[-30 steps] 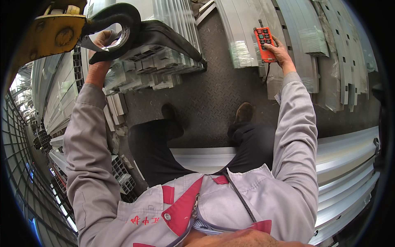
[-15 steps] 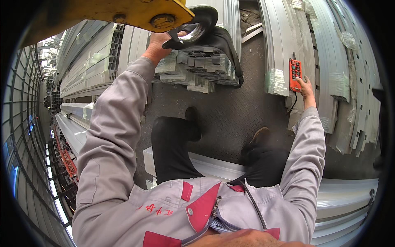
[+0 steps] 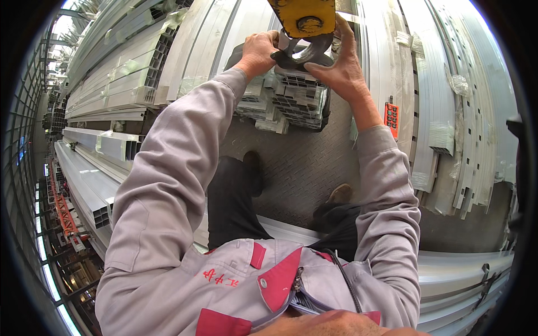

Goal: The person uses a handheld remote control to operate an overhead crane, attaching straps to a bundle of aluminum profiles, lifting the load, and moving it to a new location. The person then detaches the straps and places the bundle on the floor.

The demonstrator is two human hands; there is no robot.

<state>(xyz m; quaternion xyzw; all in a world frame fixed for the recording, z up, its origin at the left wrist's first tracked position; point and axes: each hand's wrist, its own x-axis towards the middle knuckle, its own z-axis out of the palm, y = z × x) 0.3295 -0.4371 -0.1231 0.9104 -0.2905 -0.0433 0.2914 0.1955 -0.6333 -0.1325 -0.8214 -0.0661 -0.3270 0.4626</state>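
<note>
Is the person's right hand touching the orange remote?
Apart. The head view shows the right hand at the hook, while the remote lies on metal profiles, with bare profile visible between hand and remote.

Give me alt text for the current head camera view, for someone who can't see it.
A person's left hand and right hand are on either side of a dark hook below a yellow block. Stacked metal profiles lie beyond, over a dark patterned floor. An orange remote lies beside the right forearm.
</note>
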